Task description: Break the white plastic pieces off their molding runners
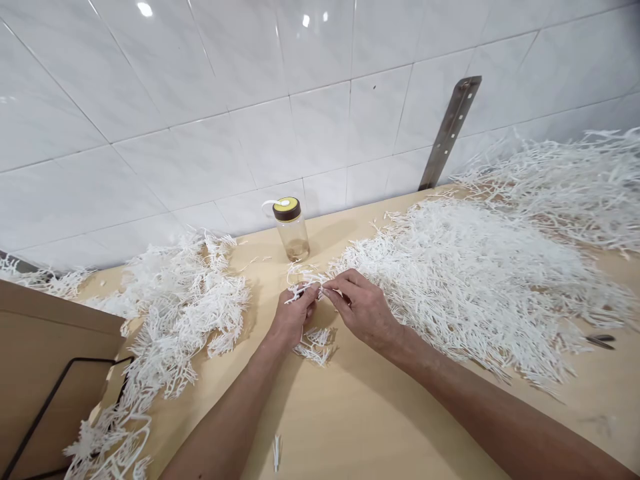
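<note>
Near the middle of the table, my left hand (pixel 295 312) is closed round a white branched plastic piece (pixel 301 287), its thin twigs sticking out past the fingers. From the right, my right hand (pixel 363 307) meets it with thumb and forefinger pinched together at the end of that piece. What lies between the right fingertips is too small to make out. Just below my left hand, a small clump of white branched pieces (pixel 316 345) rests on the wood. A big heap of loose white twigs (pixel 480 280) spreads beside my right hand.
A clear bottle with a yellow and black lid (pixel 294 233) stands behind my hands. Tangled white pieces (pixel 185 307) pile up at left by a cardboard box (pixel 55 353). A metal bracket (pixel 450 133) leans on the tiled wall. A dark tool (pixel 600 341) lies far right.
</note>
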{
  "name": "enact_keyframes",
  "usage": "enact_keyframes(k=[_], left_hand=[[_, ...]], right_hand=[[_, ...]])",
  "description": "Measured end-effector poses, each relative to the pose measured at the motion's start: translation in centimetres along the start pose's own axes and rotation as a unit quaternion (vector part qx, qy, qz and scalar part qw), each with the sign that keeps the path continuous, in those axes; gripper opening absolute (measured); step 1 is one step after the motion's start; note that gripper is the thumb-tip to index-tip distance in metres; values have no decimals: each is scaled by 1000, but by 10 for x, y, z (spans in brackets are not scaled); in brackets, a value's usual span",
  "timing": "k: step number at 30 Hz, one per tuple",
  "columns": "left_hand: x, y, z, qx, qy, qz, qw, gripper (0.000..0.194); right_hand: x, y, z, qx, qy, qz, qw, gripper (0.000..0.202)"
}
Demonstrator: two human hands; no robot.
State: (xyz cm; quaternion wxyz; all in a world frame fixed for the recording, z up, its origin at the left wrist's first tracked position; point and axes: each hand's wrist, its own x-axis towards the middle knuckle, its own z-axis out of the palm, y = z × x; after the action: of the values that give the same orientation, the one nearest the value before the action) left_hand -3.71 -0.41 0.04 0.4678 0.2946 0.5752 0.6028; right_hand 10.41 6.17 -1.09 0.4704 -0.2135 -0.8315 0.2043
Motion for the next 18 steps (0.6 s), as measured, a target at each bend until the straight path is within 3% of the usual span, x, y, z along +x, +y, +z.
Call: enact_keyframes(k=[8,12,18], left_hand=[[-3,-3,3,13,-6,-6,1000,46],[-1,-11,2,115,10,71,991,39],[0,-16,-2,278,2,166,946,22]], right_hand=[[2,3,-4,-47,-61,36,996,13],[-1,5,-2,-86,-119,85,986,10],[-4,2,5,-154,-193,172,954,5]])
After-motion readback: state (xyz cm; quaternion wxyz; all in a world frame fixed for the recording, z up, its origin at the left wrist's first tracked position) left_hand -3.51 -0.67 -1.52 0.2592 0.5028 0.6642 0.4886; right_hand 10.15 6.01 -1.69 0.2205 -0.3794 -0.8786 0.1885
